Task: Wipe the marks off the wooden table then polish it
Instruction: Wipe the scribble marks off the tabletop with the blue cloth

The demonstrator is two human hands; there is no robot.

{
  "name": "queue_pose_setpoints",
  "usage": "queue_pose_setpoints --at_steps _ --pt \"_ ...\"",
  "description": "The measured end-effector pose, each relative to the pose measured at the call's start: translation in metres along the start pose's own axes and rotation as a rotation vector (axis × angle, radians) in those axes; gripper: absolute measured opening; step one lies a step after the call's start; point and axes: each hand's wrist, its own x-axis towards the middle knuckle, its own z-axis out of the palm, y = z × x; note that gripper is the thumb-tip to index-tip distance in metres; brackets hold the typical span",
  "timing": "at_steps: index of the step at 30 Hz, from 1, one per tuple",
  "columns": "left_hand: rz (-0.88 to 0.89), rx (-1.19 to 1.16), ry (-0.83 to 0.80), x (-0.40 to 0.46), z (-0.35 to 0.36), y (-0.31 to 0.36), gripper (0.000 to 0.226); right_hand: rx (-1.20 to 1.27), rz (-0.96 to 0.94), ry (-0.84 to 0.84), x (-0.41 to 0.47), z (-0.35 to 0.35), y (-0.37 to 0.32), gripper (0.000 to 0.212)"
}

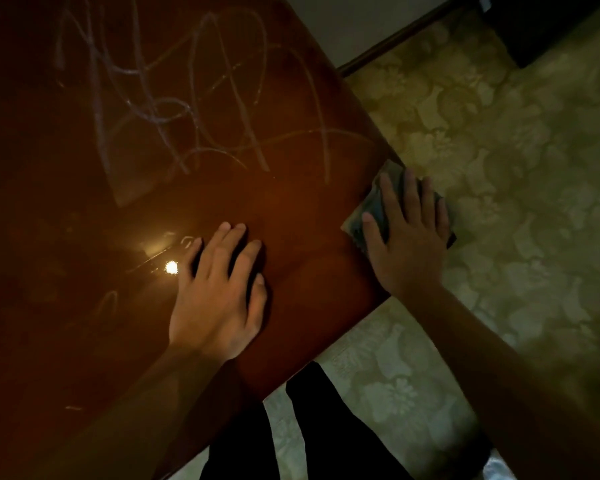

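The dark glossy wooden table (84, 237) fills the left of the head view, its right edge running diagonally. Pale scribbled marks (194, 98) loop across its far half; a few faint marks (108, 303) lie nearer. My left hand (219, 292) rests flat on the tabletop, fingers apart, holding nothing. My right hand (409, 237) presses flat on a folded grey-green cloth (359, 223) at the table's right edge; part of the cloth overhangs the edge.
A pale floral carpet (499, 150) covers the floor to the right and below. My dark-trousered legs (309, 431) stand at the table's near corner. A skirting board and wall (371, 60) run behind. A lamp glare (170, 267) reflects on the wood.
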Motion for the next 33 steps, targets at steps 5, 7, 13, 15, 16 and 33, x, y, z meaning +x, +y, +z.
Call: queue_pose_setpoints --at_steps 5,7,13,15,16,33 --pt "-0.004 0.000 -0.008 0.000 0.000 -0.001 0.050 -0.020 -0.224 -0.041 -0.030 0.020 -0.086 0.065" --pt "-0.002 0.002 -0.012 -0.001 0.000 -0.001 0.052 -0.042 -0.447 -0.082 -0.048 0.026 -0.101 0.062" --pt "-0.016 -0.042 0.011 -0.001 0.000 -0.002 0.046 -0.038 -0.321 -0.066 0.040 0.000 -0.026 0.066" --pt "-0.019 -0.047 0.016 -0.001 0.001 -0.002 0.046 -0.029 -0.180 -0.030 0.053 -0.002 -0.029 0.066" --pt "-0.017 -0.048 0.018 -0.001 0.002 -0.002 0.046 -0.030 -0.143 -0.016 0.049 0.001 -0.039 0.066" --pt "-0.027 -0.013 0.018 -0.001 0.003 -0.001 0.045 -0.050 -0.324 -0.089 0.042 0.014 -0.127 0.066"
